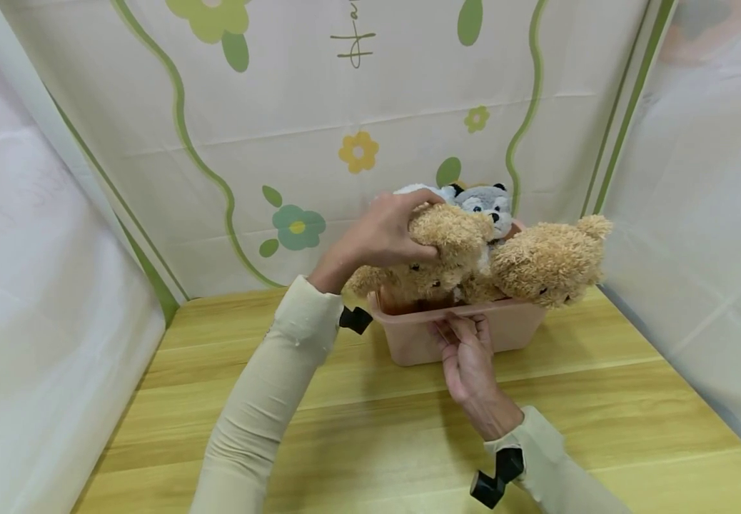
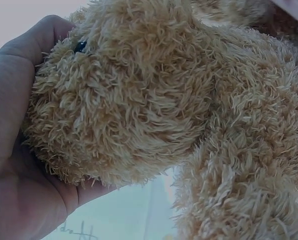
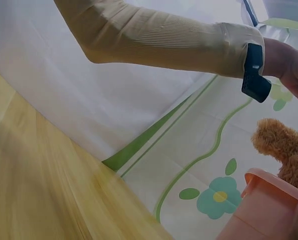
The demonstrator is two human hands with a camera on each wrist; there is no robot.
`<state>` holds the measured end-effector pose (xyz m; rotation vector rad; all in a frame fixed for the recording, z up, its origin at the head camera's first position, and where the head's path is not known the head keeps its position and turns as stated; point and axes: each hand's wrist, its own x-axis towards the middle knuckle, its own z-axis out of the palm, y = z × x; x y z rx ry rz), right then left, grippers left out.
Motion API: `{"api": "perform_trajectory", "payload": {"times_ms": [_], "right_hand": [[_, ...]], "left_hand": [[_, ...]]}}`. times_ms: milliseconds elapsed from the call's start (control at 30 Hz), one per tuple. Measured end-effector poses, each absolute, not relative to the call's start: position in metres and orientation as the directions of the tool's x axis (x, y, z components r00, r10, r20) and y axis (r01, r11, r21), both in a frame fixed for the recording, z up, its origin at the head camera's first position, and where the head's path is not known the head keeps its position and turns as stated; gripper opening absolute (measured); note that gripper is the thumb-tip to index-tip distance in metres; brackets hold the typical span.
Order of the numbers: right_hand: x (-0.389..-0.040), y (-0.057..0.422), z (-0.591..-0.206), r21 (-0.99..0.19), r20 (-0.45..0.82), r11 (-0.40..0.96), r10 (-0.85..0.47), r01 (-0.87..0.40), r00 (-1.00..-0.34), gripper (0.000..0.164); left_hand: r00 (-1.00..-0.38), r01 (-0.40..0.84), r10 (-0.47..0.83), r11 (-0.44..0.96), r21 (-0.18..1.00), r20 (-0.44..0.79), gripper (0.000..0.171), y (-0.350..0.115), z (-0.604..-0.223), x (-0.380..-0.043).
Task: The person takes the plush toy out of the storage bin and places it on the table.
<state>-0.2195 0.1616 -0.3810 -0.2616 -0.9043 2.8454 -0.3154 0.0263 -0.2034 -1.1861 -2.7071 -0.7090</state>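
My left hand (image 1: 392, 228) grips the head of a curly tan teddy bear (image 1: 450, 235) at the left end of a pink plastic bin (image 1: 409, 339). In the left wrist view, thumb and fingers wrap around the bear's head (image 2: 124, 100), and one dark eye shows. My right hand (image 1: 470, 353), palm turned up, holds the bin's front rim. A second tan teddy bear (image 1: 547, 260) leans over the bin's right end. Behind them a grey-and-white plush animal (image 1: 486, 203) pokes up. The bears hide most of the bin's inside.
The bin stands on a wooden table (image 1: 345, 442), close to a white back curtain (image 1: 358, 100) printed with flowers and green vines. White cloth walls rise along the left (image 1: 30, 285) and right (image 1: 698, 214) sides.
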Motion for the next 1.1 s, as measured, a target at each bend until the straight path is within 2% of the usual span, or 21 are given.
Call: {"api": "perform_trajectory", "payload": {"times_ms": [267,533,700,933,1100], "right_hand": [[-0.219,0.162,-0.381,-0.575,-0.11,-0.813,0.186,-0.09,-0.976,0.012],[-0.22,0.164,-0.382,-0.579,-0.102,-0.81,0.18,-0.089,-0.978,0.011],[-0.219,0.164,-0.381,-0.576,-0.108,-0.812,0.184,-0.089,-0.977,0.011],[-0.22,0.163,-0.381,-0.581,-0.098,-0.809,0.181,-0.091,-0.979,0.011],[-0.221,0.163,-0.381,-0.588,-0.106,-0.804,0.18,-0.084,-0.978,0.01]], "left_hand": [[-0.711,0.696,0.639,0.579,0.425,0.294,0.066,0.018,-0.182,-0.312],[-0.689,0.721,0.613,0.53,0.446,0.387,0.065,0.006,-0.157,-0.307],[-0.69,0.72,0.591,0.503,0.477,0.419,0.062,-0.007,-0.137,-0.303],[-0.696,0.71,0.525,0.4,0.579,0.49,0.055,-0.029,-0.113,-0.294],[-0.686,0.721,0.499,0.363,0.591,0.53,0.049,-0.045,-0.101,-0.286]]}}
